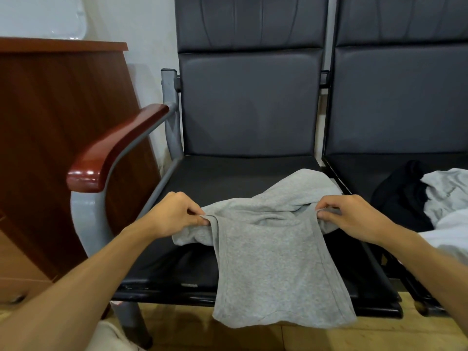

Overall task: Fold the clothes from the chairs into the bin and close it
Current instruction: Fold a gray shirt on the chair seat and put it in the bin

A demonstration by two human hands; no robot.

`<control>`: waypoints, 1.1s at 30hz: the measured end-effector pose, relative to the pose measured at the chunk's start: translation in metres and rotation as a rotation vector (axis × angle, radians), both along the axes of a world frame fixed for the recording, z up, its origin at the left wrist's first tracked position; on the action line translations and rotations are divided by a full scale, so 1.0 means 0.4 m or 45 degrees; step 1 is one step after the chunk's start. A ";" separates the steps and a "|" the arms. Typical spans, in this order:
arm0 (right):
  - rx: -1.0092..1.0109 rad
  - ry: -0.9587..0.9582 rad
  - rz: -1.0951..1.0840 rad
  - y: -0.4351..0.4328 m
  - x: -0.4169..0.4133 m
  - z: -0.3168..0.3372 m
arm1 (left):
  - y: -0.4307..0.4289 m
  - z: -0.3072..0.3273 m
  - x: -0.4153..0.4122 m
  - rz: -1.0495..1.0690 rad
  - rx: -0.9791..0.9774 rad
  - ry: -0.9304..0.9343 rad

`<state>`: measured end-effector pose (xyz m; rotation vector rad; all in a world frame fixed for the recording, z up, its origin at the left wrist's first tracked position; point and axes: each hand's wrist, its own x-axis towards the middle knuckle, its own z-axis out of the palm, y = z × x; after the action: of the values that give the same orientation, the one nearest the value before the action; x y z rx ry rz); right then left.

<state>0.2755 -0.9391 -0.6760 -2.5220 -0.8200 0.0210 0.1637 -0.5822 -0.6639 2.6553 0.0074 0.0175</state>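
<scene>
A light grey garment [273,254] lies across the black seat of the left chair [228,173], its lower part hanging over the seat's front edge. My left hand [174,214] pinches the garment's left side. My right hand [354,216] pinches its right side, with the cloth stretched between the two. On the right chair [367,171] lies a pile of clothes: a black garment [402,196] and a pale grey one [448,191]. No bin is in view.
A wooden armrest [114,148] on a grey metal frame stands left of the seat. A red-brown wooden cabinet [50,122] fills the left side. Light wooden floor [304,338] shows below the chairs.
</scene>
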 end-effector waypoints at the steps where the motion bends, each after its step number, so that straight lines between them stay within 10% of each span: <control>1: -0.012 0.002 -0.001 -0.001 0.001 0.000 | -0.002 0.000 0.002 0.027 -0.020 -0.009; 22: 0.011 0.126 0.022 -0.005 -0.002 0.003 | -0.025 -0.020 0.012 -0.121 0.001 0.071; 33: 0.244 0.016 -0.125 0.004 -0.076 0.049 | -0.048 0.030 -0.033 0.019 -0.055 -0.385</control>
<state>0.2450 -0.9374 -0.6562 -2.3750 -0.6590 -0.0713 0.1506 -0.6016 -0.6519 2.5825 -0.0712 0.4173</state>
